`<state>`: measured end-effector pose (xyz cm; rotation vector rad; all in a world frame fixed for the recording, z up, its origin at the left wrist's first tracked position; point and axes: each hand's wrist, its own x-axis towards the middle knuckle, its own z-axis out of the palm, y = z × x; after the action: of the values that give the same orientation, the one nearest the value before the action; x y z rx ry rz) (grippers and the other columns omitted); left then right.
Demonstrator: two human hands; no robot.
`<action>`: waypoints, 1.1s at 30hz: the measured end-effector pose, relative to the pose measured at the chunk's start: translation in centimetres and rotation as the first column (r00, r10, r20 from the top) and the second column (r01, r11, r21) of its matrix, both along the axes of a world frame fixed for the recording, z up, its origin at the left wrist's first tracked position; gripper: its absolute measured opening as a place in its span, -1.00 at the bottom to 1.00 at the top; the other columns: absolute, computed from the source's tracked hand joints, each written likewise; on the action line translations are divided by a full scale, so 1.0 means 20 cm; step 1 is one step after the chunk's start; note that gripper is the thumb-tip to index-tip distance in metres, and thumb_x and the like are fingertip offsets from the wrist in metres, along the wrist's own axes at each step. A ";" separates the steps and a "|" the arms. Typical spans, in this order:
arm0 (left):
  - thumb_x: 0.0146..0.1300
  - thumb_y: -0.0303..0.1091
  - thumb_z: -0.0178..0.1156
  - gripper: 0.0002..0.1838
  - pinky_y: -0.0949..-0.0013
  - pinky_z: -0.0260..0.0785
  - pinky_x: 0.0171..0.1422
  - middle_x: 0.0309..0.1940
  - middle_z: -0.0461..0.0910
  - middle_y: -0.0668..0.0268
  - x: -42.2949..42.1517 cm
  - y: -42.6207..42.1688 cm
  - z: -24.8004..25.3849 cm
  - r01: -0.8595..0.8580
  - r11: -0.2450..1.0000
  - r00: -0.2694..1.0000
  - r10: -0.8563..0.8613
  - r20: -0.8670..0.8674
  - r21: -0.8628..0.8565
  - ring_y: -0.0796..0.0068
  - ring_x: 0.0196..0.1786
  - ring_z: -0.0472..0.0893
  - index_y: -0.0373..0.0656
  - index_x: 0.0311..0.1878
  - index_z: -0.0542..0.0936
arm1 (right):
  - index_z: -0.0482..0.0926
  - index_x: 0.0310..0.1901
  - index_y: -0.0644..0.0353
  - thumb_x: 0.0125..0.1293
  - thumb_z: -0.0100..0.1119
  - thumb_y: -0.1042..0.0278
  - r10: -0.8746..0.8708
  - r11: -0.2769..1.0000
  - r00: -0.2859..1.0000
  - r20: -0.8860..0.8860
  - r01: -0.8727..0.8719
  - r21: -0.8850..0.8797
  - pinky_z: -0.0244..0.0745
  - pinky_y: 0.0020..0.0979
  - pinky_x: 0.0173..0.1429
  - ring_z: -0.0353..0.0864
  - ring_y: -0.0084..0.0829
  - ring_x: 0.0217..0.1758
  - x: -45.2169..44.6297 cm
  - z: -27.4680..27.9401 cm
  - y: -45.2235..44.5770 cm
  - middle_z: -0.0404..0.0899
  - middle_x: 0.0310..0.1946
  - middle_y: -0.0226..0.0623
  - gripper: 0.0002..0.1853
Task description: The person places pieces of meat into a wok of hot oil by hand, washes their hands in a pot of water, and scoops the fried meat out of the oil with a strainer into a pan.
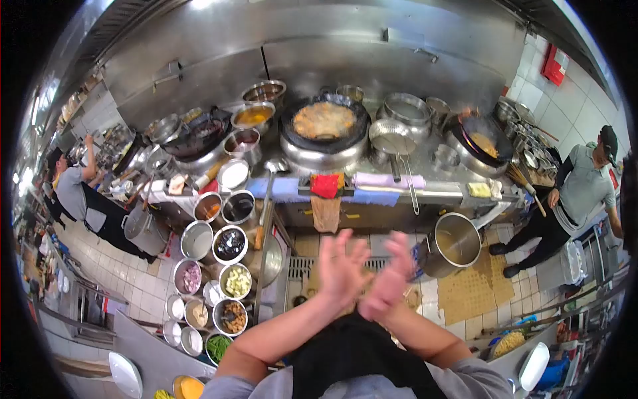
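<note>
My left hand (340,267) is raised in front of my black apron (359,366), palm facing away, with its fingers spread and nothing in them. Close beside it my right hand (389,276) is slightly blurred, seen from its side, with fingers stretched out and no object visible in it. Ahead of the hands, a brown cloth (326,214) and a red cloth (324,185) hang over the stove's front edge. Beyond them a wok (287,133) holds frothing oil with golden food frying in it. A perforated strainer (393,138) rests over a pot right of the wok.
Several bowls of ingredients stand at left, including one with dark pieces (230,245) and one with pale cubes (236,281). A ladle (275,165) lies beside them. A tall pot (454,245) stands at right. Two co-workers (585,186) are at the sides.
</note>
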<state>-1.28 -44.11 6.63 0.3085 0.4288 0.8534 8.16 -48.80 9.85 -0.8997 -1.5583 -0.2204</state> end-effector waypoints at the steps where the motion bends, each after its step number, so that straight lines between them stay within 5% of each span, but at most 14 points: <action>1: 0.03 0.41 -0.28 -0.26 -0.22 -0.41 0.22 0.23 0.05 0.21 0.02 -0.02 -0.03 0.001 1.000 1.000 -0.001 0.002 -0.028 0.27 0.26 0.04 0.24 0.24 0.04 | 0.22 0.09 0.07 0.25 -0.35 -0.16 -0.001 1.000 1.000 0.002 0.001 -0.028 -0.09 0.09 0.26 0.16 0.06 0.18 0.00 -0.01 0.01 0.22 0.04 0.08 -0.46; 8: 0.05 0.39 -0.33 -0.24 -0.22 -0.44 0.23 0.24 0.03 0.20 -0.03 0.13 0.02 -0.131 0.991 0.985 0.131 -0.111 0.007 0.29 0.32 -0.01 0.15 0.24 0.03 | 0.20 0.06 0.18 0.29 -0.42 -0.12 0.077 0.908 0.978 -0.193 0.011 0.419 0.06 -0.04 0.20 0.22 -0.04 0.12 0.00 0.07 0.10 0.22 0.01 0.03 -0.46; 11: 0.05 0.39 -0.32 -0.24 -0.22 -0.45 0.24 0.24 0.02 0.20 0.07 0.07 -0.08 -0.027 0.950 0.999 0.040 -0.034 0.311 0.30 0.32 -0.01 0.15 0.24 0.03 | 0.21 0.03 0.19 0.27 -0.39 -0.16 0.040 0.996 0.972 0.233 -0.020 -0.088 0.05 -0.05 0.21 0.23 -0.03 0.11 -0.05 -0.04 0.10 0.23 -0.01 0.01 -0.44; 12: 0.05 0.39 -0.31 -0.25 -0.22 -0.45 0.24 0.24 0.04 0.22 0.04 0.09 -0.09 -0.066 0.998 0.995 0.065 -0.075 -0.015 0.31 0.31 0.00 0.17 0.24 0.05 | 0.22 0.02 0.18 0.27 -0.38 -0.16 0.036 0.999 0.997 0.069 -0.039 0.035 0.03 -0.05 0.22 0.23 -0.03 0.11 -0.01 0.00 0.10 0.24 -0.02 0.00 -0.45; 15: 0.06 0.36 -0.26 -0.28 -0.13 -0.03 0.08 0.03 0.23 0.30 -0.11 0.19 -0.08 -0.236 0.971 0.960 0.228 -0.164 -0.027 0.41 0.10 0.22 0.15 0.22 0.10 | 0.21 0.03 0.17 0.23 -0.42 -0.21 0.076 0.920 0.952 -0.296 0.047 0.388 0.10 -0.02 0.18 0.28 -0.04 0.04 0.02 0.18 0.07 0.28 -0.08 0.02 -0.41; 18: 0.11 0.31 -0.27 -0.32 -0.13 -0.17 0.16 0.10 0.18 0.29 -0.09 0.15 -0.09 -0.203 0.978 0.969 0.195 -0.149 -0.040 0.40 0.18 0.15 0.13 0.21 0.11 | 0.24 0.02 0.17 0.23 -0.35 -0.14 0.172 0.875 0.945 -0.278 -0.017 0.484 0.10 -0.05 0.18 0.27 -0.09 0.05 -0.01 0.16 0.06 0.26 -0.04 0.03 -0.45; 20: 0.15 0.29 -0.29 -0.33 -0.13 -0.32 0.27 0.18 0.13 0.27 -0.02 0.03 -0.16 -0.121 0.992 0.984 0.114 -0.134 -0.046 0.37 0.27 0.07 0.12 0.23 0.09 | 0.30 -0.02 0.18 0.19 -0.16 0.05 0.147 0.980 0.977 0.156 -0.123 -0.154 0.09 -0.10 0.17 0.25 -0.14 0.07 -0.03 -0.03 0.08 0.24 0.01 0.00 -0.57; 22: 0.23 0.15 -0.24 -0.41 0.21 -0.07 0.28 0.13 0.22 0.31 0.05 -0.06 -0.35 0.010 0.995 0.984 0.008 -0.180 0.098 0.39 0.20 0.17 -0.01 0.21 0.14 | 0.37 -0.09 0.22 0.11 -0.04 0.25 0.158 0.940 0.901 -0.404 -0.263 -0.219 0.11 -0.14 0.13 0.27 -0.14 0.03 -0.16 -0.18 0.15 0.30 -0.03 -0.08 -0.66; 23: 0.23 0.15 -0.24 -0.41 0.21 -0.07 0.28 0.13 0.22 0.31 0.06 -0.03 -0.41 0.017 0.993 0.986 0.003 -0.168 0.116 0.39 0.20 0.17 -0.01 0.21 0.14 | 0.37 -0.09 0.22 0.11 -0.04 0.25 0.158 0.945 0.907 -0.391 -0.253 -0.205 0.11 -0.14 0.13 0.27 -0.14 0.03 -0.12 -0.26 0.20 0.30 -0.03 -0.08 -0.66; 25: 0.32 -0.11 -0.26 -0.59 0.44 0.18 0.07 -0.07 0.38 0.37 -0.01 0.00 -0.60 -0.142 0.893 0.743 0.381 -0.550 0.427 0.44 -0.01 0.36 -0.09 0.14 0.21 | 0.38 -0.10 0.23 0.11 -0.02 0.30 -0.063 0.920 0.991 0.116 0.103 -0.378 0.22 -0.16 0.04 0.34 -0.08 -0.03 -0.04 -0.50 0.25 0.35 -0.07 -0.08 -0.68; 27: 0.24 -0.03 -0.11 -0.50 0.42 0.16 0.14 0.08 0.32 0.25 -0.19 0.11 -1.01 0.020 0.891 0.587 0.356 -0.727 0.453 0.40 0.11 0.32 -0.17 0.13 0.29 | 0.38 -0.09 0.25 0.15 -0.04 0.25 -0.005 0.648 0.997 0.072 0.058 -0.759 0.30 -0.18 -0.04 0.38 -0.02 -0.07 0.07 -0.95 0.23 0.38 -0.10 -0.02 -0.67; 31: 0.18 -0.11 -0.12 -0.58 0.22 0.24 0.09 -0.09 0.47 0.03 -0.76 0.02 -1.63 0.571 0.810 -0.049 0.193 -0.980 0.131 0.11 0.03 0.43 -0.24 -0.08 0.47 | 0.50 -0.25 0.21 0.21 -0.15 0.06 0.114 0.155 0.993 0.003 -0.015 -0.988 0.38 -0.26 -0.11 0.48 -0.10 -0.18 0.39 -1.73 -0.15 0.51 -0.31 -0.03 -0.63; 32: 0.17 -0.08 -0.16 -0.58 0.17 0.25 0.09 -0.09 0.46 0.00 -0.93 -0.05 -1.83 0.708 0.702 -0.125 0.236 -0.964 0.080 0.07 0.03 0.42 -0.17 -0.09 0.49 | 0.51 -0.26 0.19 0.21 -0.19 0.03 0.207 -0.184 0.977 0.058 0.097 -0.978 0.38 -0.25 -0.10 0.48 -0.08 -0.18 0.48 -1.81 -0.26 0.51 -0.29 -0.04 -0.60; 33: 0.17 -0.08 -0.17 -0.58 0.14 0.25 0.09 -0.10 0.46 -0.01 -1.05 -0.15 -1.88 0.748 0.630 -0.359 0.122 -0.925 -0.207 0.08 0.03 0.42 -0.14 -0.10 0.50 | 0.53 -0.28 0.18 0.21 -0.23 0.03 0.205 -0.029 0.970 0.129 0.137 -0.990 0.40 -0.24 -0.11 0.50 -0.12 -0.18 0.60 -2.14 -0.46 0.53 -0.29 -0.07 -0.58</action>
<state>-22.21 -47.05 -30.98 1.8037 1.5497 -0.3470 20.15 -58.03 -32.95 -2.0587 -1.8604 1.1706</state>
